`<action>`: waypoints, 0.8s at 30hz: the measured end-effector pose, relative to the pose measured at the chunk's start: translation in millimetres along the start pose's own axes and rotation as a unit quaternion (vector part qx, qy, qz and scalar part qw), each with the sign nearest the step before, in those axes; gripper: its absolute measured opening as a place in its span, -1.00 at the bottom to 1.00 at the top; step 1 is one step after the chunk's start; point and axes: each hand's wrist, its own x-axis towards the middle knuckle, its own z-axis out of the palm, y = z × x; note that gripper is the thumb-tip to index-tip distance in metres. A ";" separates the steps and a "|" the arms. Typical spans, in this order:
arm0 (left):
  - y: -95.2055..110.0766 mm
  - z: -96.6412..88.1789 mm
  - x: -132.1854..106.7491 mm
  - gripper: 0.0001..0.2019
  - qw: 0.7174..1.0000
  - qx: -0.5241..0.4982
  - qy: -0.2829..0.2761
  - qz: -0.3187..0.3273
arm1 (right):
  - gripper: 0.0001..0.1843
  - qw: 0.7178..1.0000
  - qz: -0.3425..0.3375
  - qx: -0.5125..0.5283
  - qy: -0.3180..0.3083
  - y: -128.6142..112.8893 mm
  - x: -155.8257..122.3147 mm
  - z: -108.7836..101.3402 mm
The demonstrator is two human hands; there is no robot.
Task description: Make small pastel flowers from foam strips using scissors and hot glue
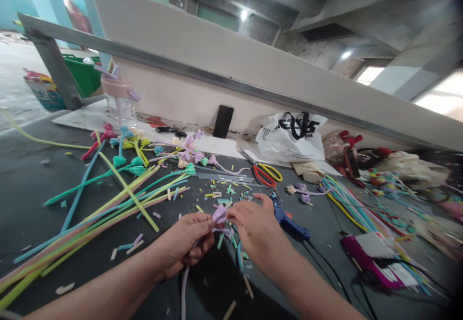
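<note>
My left hand [190, 243] is closed around the stem of a light purple pipe-cleaner flower [219, 213], its stem hanging down below the fist. With bent fingertips, my right hand [253, 226] pinches the flower's bunched petals from the other side. Small cut bits of coloured pipe cleaner [224, 200] lie scattered on the dark table beyond and under my hands. A blue glue gun [292, 222] rests just right of my right hand, its cord running toward me. Scissors [265, 174] with red and yellow handles lie farther back.
Long pipe cleaners [108, 219] and finished-looking flowers [135, 166] cover the left side. A phone [223, 121] leans against the back panel, beside a white plastic bag [291, 141]. At left stands a clear jar [119, 100]; at right, a magenta box [376, 262] with cords.
</note>
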 end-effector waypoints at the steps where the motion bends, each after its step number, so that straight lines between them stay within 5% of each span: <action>1: -0.3 0.2 -0.2 -0.76 1.000 0.001 0.000 0.001 | -0.75 1.000 -0.001 -0.007 -0.005 -0.5 0.7 -0.1; 24: 2.1 3.7 -0.7 -0.76 1.000 0.031 0.007 0.002 | -0.77 0.997 -0.027 -0.046 -0.063 -7.6 11.6 -9.4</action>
